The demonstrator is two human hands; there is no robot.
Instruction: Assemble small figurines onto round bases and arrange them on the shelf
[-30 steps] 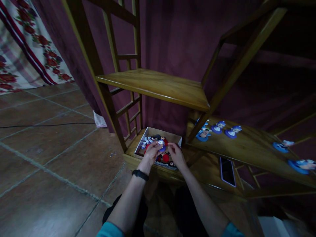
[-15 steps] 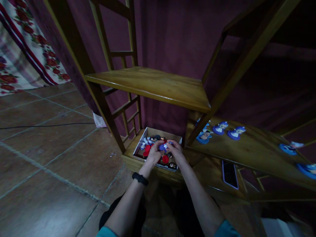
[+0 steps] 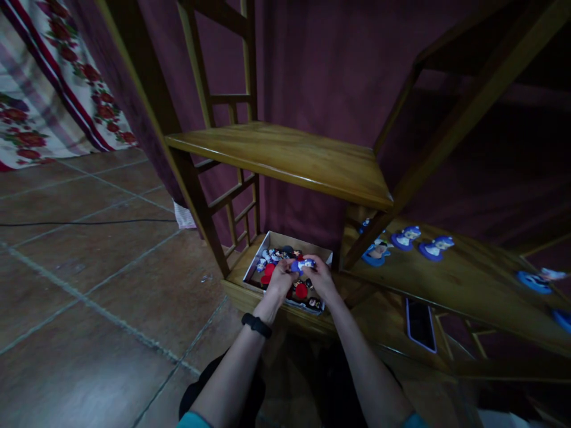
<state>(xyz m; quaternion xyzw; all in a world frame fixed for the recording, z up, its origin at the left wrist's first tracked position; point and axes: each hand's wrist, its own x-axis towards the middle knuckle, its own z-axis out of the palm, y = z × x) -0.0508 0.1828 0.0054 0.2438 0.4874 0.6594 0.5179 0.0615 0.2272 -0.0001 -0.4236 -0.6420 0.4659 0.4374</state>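
Between my two hands is a small purple-and-white figurine on a purple base, held above an open cardboard box. My left hand grips it from the left, fingers closed around the base side. From the right, my right hand pinches its other end. Inside the box lie several small figurines, among them white-and-blue ones at the left and ones with red bases nearer the front. The hands hide part of the box's contents.
The box stands on the low shelf of a wooden rack, under a higher shelf board. On the right-hand shelf are several figurines with purple or blue bases. A phone-like dark rectangle lies below them. A cable crosses the tiled floor.
The figurine has turned slightly in my hands and its purple-and-white upper part shows more. The whole view has shifted a little; both hands stay over the box.
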